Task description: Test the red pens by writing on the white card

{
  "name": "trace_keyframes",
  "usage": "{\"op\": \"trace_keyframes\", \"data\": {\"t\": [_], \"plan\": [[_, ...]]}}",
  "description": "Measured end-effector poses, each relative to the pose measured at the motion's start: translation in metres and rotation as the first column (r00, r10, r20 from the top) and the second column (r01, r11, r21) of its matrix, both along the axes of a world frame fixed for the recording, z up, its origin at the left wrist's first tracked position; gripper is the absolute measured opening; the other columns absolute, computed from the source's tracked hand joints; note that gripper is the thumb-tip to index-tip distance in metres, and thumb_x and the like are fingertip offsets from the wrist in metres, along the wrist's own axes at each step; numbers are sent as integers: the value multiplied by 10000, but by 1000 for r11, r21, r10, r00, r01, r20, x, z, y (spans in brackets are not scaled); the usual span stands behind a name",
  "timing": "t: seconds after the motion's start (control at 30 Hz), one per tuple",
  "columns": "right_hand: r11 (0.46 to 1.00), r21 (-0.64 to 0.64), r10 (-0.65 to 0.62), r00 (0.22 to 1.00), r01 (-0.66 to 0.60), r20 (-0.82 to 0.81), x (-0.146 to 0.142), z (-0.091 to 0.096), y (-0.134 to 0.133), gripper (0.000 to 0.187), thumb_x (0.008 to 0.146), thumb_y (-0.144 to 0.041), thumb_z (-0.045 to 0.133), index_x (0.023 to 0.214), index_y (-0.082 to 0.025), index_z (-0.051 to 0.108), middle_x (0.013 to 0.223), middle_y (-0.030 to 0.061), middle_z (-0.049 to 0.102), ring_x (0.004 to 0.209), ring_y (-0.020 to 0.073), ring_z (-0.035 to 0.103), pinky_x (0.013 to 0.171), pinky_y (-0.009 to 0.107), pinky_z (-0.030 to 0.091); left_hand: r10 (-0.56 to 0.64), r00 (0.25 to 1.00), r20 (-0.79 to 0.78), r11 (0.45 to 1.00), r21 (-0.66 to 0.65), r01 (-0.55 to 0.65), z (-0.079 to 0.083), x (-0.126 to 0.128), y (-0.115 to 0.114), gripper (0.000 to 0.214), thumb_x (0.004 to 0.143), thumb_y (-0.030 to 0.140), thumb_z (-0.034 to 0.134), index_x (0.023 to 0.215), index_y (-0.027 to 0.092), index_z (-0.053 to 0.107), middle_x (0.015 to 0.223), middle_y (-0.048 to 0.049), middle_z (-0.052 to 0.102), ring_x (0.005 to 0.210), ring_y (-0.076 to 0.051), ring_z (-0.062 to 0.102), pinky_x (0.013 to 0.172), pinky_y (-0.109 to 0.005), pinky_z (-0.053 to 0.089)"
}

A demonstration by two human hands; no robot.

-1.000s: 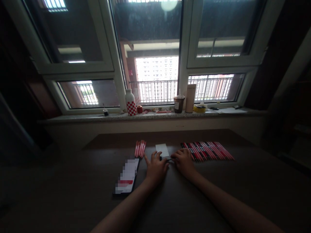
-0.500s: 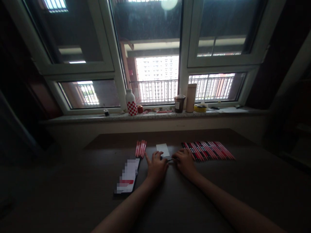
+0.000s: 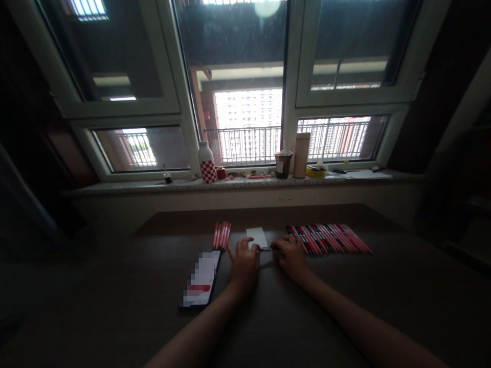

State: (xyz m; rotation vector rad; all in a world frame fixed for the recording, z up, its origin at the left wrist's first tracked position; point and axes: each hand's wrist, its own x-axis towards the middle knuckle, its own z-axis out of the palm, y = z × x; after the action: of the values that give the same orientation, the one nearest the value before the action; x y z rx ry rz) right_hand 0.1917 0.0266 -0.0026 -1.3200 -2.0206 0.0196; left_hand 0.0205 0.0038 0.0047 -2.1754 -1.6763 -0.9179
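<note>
Both my hands rest close together on a dark table (image 3: 345, 301). My left hand (image 3: 243, 266) has its fingers curled, forefinger out, and pinches one end of a thin dark pen (image 3: 265, 249). My right hand (image 3: 290, 257) is closed on the pen's other end. A small white card (image 3: 257, 236) lies just beyond the hands. A few red pens (image 3: 221, 234) lie to the left of the card, and a long row of several red pens (image 3: 330, 238) lies to the right of my right hand.
A phone (image 3: 200, 278) with a lit screen lies left of my left hand. Behind the table, a window sill (image 3: 115, 186) carries a red-checked bottle (image 3: 206, 162), a dark cup (image 3: 283, 164), a tall tumbler (image 3: 301, 155), a yellow tape roll (image 3: 315, 171) and papers (image 3: 364, 174).
My hands have drawn slightly apart, and the thin pen now shows between them. Nothing else on the table has moved.
</note>
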Motion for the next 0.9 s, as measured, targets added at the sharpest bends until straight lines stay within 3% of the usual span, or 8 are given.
{"op": "trace_keyframes", "data": {"t": [0.9], "plan": [[995,-15,-94,995,94,-18,-1,5,-4,198,838,-129,497,919,-232,646,948,19,707,994,232,534,1057,491,148,71,997,31,997,-29,-70,3,2,0,172,912,244,443,948,210,608,1181,-77,585,1145,-242,498,1091,-638,134]]}}
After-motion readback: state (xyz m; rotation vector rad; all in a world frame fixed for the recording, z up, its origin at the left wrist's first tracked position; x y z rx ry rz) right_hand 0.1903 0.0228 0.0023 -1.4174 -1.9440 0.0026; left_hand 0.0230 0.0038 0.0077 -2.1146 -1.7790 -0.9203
